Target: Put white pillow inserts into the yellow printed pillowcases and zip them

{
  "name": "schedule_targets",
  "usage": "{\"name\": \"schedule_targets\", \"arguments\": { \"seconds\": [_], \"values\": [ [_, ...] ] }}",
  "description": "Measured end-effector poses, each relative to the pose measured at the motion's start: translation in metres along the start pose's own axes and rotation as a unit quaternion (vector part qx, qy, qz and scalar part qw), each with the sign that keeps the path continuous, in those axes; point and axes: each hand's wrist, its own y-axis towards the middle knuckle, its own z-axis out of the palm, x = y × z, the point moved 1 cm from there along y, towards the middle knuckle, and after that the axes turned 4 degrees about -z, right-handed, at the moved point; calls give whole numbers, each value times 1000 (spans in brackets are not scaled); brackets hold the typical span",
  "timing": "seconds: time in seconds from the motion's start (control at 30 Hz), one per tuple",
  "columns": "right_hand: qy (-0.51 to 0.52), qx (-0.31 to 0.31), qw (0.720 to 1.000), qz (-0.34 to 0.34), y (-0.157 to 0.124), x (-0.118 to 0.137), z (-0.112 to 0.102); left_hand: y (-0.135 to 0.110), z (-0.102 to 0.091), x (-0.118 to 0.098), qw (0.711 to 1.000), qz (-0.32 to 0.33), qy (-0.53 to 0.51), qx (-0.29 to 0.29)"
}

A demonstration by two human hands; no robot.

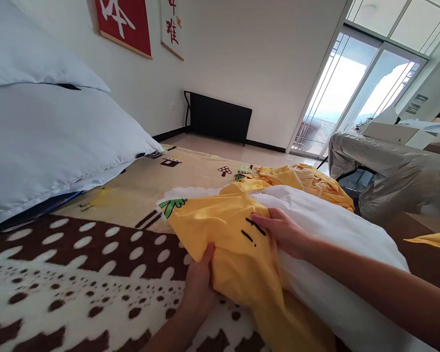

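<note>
A yellow pillowcase [227,230] with small black marks and a green leaf print lies over the near end of a white pillow [333,234] on the bed. My left hand [200,281] grips the pillowcase's lower edge, fingers curled under the cloth. My right hand [282,230] rests on top where the yellow cloth meets the white pillow, fingers pressed into the fabric; whether it pinches the cloth is unclear. More bunched yellow cloth [308,178] lies beyond the pillow's far end.
A patterned brown, white and tan blanket [77,264] covers the bed. Two white pillows [47,142] are stacked at the left. A grey covered piece of furniture [396,176] stands at the right, a black low panel [220,117] by the far wall, glass doors [352,93] beyond.
</note>
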Motion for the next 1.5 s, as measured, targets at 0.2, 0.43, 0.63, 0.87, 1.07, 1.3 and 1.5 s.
{"name": "schedule_targets", "arguments": {
  "seconds": [0.2,0.43,0.63,0.87,1.07,1.3,1.5],
  "values": [
    [-3,-18,999,33,16,11,-30,11,0,-31,998,24,-59,20],
    [-31,41,997,60,24,26,-23,10,-5,-15,998,48,-15,-30],
    [-171,-43,983,47,72,28,1,8,-5,-8,1000,26,-5,1],
    [-153,-120,981,4,104,19,-6,8,-7,-21,999,35,-10,12],
    [-20,21,1000,5,16,10,14,8,-5,-22,1000,16,-18,5],
    [-169,272,947,22,-64,-39,-3,17,-8,-27,1000,11,-12,24],
    [-57,48,997,2,-75,-27,-68,28,-10,-32,999,42,-19,-7]
  ]
}}
